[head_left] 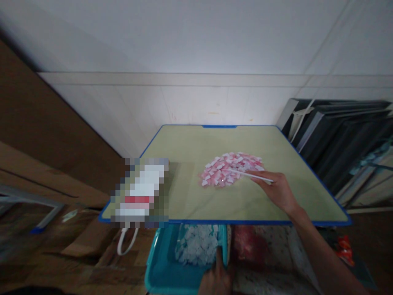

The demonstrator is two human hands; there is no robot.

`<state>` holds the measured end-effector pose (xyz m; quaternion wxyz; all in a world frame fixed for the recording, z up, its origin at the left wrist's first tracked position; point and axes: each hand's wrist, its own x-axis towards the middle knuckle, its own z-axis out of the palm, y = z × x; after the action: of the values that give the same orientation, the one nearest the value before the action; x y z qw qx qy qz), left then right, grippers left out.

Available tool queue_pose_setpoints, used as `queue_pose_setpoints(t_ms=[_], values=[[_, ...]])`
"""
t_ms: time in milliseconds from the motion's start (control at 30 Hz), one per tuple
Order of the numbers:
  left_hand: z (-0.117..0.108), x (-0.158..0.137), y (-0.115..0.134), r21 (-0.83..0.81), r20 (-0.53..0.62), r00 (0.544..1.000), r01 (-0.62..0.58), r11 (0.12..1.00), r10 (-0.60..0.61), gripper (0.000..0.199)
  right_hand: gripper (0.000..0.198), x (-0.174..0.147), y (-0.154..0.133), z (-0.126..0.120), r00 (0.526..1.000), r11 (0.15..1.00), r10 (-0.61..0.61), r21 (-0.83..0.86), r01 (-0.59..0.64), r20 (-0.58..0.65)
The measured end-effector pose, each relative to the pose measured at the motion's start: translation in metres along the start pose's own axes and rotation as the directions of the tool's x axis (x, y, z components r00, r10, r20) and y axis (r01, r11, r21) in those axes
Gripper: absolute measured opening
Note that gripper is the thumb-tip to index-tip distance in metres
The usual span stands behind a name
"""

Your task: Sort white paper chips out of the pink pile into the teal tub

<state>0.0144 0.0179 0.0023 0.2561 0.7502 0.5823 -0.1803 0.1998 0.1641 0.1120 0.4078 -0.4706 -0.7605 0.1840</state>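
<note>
My right hand is closed around a thin white stick above the table. The stick's far tip reaches into a heap of small pink and white pieces; whether it touches them I cannot tell. Lower down, my left hand is in shadow at the right side of a teal basin. Its index finger stretches forward near the rim, and the other fingers are partly hidden. Inside the basin lies a pile of small whitish flat pieces.
The blue-edged, pale yellow tabletop stands against a white wall. On its left lies a pixelated white object, with a white loop hanging below. Dark flat panels lean at right. Cardboard stands at left.
</note>
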Motion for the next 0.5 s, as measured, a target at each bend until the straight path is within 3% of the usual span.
queue_pose_setpoints(t_ms=[500], values=[[0.007,0.002,-0.001,0.02,-0.015,1.0,0.012,1.0,-0.012,0.059,0.023,-0.019,0.008,-0.033,0.982,0.996,-0.067,-0.041,0.076,0.177]])
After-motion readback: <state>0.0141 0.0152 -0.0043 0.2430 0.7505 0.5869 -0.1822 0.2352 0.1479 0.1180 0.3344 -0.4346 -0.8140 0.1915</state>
